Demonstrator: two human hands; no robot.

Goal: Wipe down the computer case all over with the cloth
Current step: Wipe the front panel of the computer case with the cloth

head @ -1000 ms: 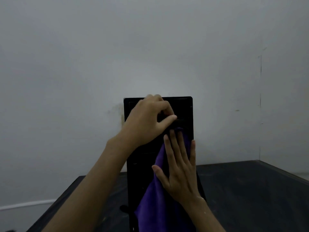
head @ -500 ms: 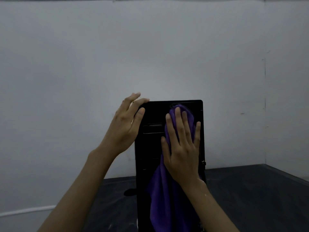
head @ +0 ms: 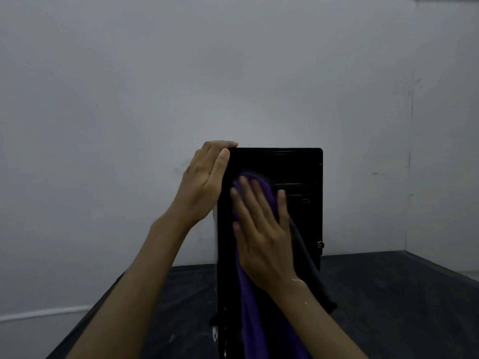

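A black computer case (head: 300, 172) stands upright on a dark table, its front panel facing me. A purple cloth (head: 255, 314) lies against that panel and hangs down its lower part. My right hand (head: 261, 229) presses the cloth flat on the panel's left half with straight, spread fingers. My left hand (head: 204, 180) rests along the case's top left edge, fingers reaching over the upper corner and thumb lying on the front rim.
The dark table (head: 388, 294) runs to the right and to a left edge. A pale wall (head: 233, 73) stands close behind the case, and a side wall (head: 445, 151) meets it at the right.
My left hand has shifted from the panel's top to the left edge of the case. My right hand with the cloth went up, then slid left and a little down.
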